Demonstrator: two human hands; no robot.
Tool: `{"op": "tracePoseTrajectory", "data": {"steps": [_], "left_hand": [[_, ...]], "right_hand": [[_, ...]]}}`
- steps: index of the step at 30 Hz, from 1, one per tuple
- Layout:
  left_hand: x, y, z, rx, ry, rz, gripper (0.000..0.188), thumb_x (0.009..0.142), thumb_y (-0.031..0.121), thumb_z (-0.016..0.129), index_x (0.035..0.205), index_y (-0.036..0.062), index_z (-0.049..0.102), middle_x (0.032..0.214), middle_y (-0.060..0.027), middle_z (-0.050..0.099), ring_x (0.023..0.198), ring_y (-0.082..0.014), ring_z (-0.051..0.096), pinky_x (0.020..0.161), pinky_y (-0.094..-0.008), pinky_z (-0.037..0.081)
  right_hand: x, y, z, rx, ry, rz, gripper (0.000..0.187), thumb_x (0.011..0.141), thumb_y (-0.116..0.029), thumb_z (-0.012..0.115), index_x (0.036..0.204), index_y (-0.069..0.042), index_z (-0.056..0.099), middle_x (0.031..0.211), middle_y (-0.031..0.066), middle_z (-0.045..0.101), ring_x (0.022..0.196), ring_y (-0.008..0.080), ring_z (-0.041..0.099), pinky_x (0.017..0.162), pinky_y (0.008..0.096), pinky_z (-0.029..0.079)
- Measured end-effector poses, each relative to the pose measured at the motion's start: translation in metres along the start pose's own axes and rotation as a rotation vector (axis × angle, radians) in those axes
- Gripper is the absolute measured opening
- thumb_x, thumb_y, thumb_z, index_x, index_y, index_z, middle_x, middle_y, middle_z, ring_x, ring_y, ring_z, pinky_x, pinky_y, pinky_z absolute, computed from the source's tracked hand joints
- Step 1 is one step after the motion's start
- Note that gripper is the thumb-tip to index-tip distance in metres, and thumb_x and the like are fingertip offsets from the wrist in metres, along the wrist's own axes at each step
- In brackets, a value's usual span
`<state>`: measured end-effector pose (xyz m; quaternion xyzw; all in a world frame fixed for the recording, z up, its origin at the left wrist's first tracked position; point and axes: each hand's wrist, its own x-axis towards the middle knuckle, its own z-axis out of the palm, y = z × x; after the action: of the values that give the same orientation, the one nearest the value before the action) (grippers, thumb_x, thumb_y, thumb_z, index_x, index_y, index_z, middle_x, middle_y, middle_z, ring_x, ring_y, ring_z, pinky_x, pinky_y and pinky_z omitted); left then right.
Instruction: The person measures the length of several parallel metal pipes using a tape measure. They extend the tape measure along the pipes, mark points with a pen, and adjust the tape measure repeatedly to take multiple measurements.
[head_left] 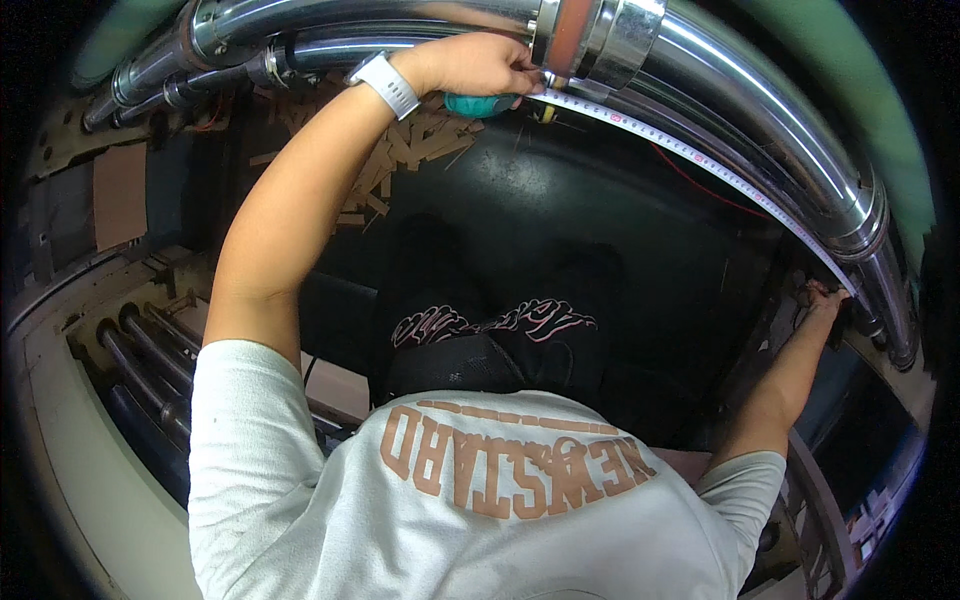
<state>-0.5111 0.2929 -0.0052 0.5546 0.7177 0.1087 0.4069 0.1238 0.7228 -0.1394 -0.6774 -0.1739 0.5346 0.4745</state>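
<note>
A teal tape measure (478,105) is gripped in my left hand (482,66), with the fingers curled over its case beside a metal collar (620,45) on the shiny steel roller (740,95). From the case the white tape blade (700,160) runs out to the right along the underside of the roller, bowed by the lens. Far off to the right, my right hand (826,294) is closed at the other end of the blade, close to the roller's right end. The blade's very tip is hidden in the fingers.
Two chrome rollers lie across the far side, with a thinner chrome bar (345,45) under them at left. Cardboard strips (400,155) are heaped on the dark floor. At left are more dark rollers (150,360) in a pale machine frame (60,430). A thin red cord (700,185) trails behind the tape.
</note>
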Motion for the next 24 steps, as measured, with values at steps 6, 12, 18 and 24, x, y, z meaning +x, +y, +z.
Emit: {"op": "tracePoseTrajectory", "data": {"steps": [6,12,18,24], "left_hand": [[0.002,-0.007,0.005,0.032,0.077,0.006,0.020,0.083,0.026,0.055,0.090,0.0093,0.064,0.076,-0.0036,0.064,0.074,-0.0141,0.059,0.073,-0.0283,0.044],[-0.004,-0.003,0.003,0.114,0.151,0.027,0.024,0.082,0.032,0.055,0.092,0.0118,0.065,0.080,-0.0068,0.064,0.075,-0.0193,0.060,0.073,-0.0308,0.045],[-0.002,-0.002,0.003,0.069,0.189,0.112,0.026,0.079,0.025,0.057,0.096,0.0065,0.063,0.089,-0.0143,0.063,0.084,-0.0253,0.060,0.077,-0.0341,0.045],[-0.006,0.006,0.002,-0.088,0.185,0.106,0.026,0.077,0.016,0.057,0.100,0.0052,0.061,0.093,-0.0153,0.063,0.087,-0.0272,0.059,0.078,-0.0330,0.045]], "right_hand": [[0.012,-0.007,0.003,-0.001,-0.014,-0.020,0.073,0.074,-0.072,0.035,0.091,-0.002,0.043,0.058,0.0060,0.031,0.049,0.0180,0.031,0.050,0.0368,0.037],[0.018,-0.011,0.006,-0.003,-0.024,-0.050,0.075,0.073,-0.073,0.034,0.092,0.000,0.041,0.058,0.0065,0.030,0.049,0.0186,0.031,0.051,0.0377,0.037],[0.031,-0.018,0.001,-0.001,-0.023,-0.064,0.078,0.073,-0.074,0.034,0.093,0.001,0.039,0.059,0.0071,0.029,0.050,0.0192,0.032,0.052,0.0386,0.038],[0.044,-0.020,-0.002,-0.008,-0.023,-0.083,0.080,0.072,-0.074,0.034,0.093,0.003,0.037,0.059,0.0076,0.028,0.051,0.0197,0.032,0.053,0.0395,0.039]]}}
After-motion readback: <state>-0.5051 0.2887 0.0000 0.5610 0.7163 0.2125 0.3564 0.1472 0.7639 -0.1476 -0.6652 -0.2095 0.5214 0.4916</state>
